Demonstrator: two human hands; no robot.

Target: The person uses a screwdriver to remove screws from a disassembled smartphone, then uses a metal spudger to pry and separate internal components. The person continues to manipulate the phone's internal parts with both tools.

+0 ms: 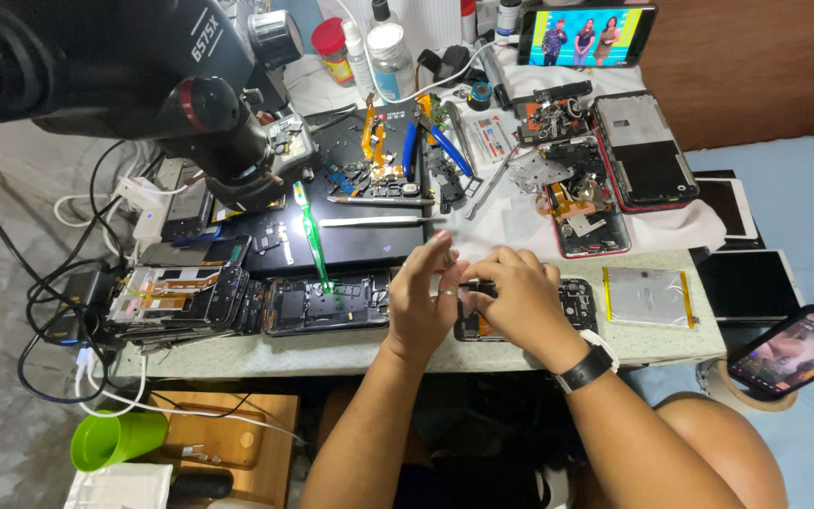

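Nearest, both hands are seen meeting over an opened phone that lies at the front edge of the bench. The left hand is held with its fingers curled narrow, the fingertips raised just above the phone's left end; whether anything is pinched cannot be told. The right hand, with a black wristband on its wrist, is laid over the phone, its fingers bent down onto it. Just right of the phone, a silver battery is laid flat. To the left, another opened phone is touched by a green tool. Further back, a black mat strewn with small parts is seen, and a microscope is hung over the far left.
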